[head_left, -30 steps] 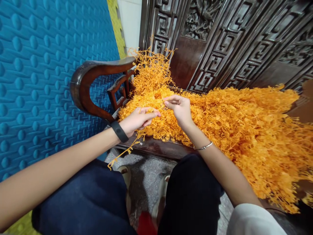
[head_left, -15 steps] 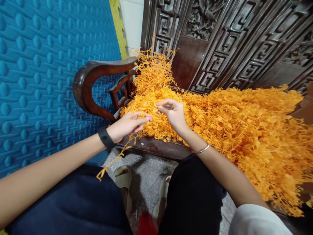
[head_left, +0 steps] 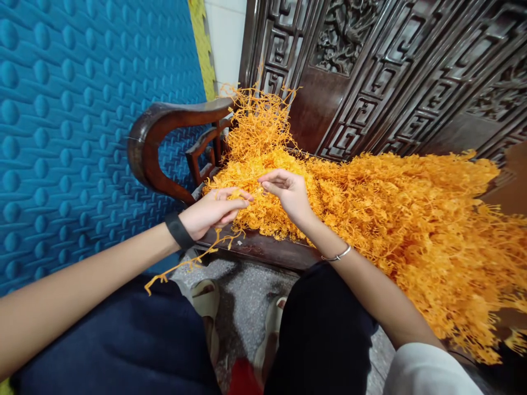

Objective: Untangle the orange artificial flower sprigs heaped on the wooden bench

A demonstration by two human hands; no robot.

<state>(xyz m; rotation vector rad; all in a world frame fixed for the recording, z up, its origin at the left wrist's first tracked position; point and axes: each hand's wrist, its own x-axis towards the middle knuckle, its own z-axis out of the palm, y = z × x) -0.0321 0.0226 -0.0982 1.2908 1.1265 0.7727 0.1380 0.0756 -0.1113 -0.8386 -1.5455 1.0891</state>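
View from above of a seated person's two bare hands working at the near edge of an orange heap (head_left: pixel 411 219), a thick tangle of thin, branching plastic pieces that covers the seat of a dark wooden bench (head_left: pixel 267 249) and climbs into its far left corner. The left hand (head_left: pixel 214 211), with a black wristband (head_left: pixel 178 230), lies palm down at the heap's front left edge. Its grip is closed around an orange sprig (head_left: pixel 185 266), which shows between the fingers and trails out below the hand, hanging down and to the left over the bench edge, with its tip above the person's left knee. The right hand (head_left: pixel 288 192), with a thin silver bracelet (head_left: pixel 337 254) on the wrist, rests on the heap just beside the left hand, their fingertips almost meeting. Its grip is also closed, thumb and forefinger pinched on a fine bit of the orange heap. A curved wooden armrest (head_left: pixel 164 120) rises at the left end of the bench, and the carved bench back (head_left: pixel 370 82) stands behind the heap. A blue padded wall (head_left: pixel 82 109) fills the left side. Below the hands are dark trousers (head_left: pixel 325 329), pale shoes (head_left: pixel 208 299) and a speckled grey floor (head_left: pixel 247 291).
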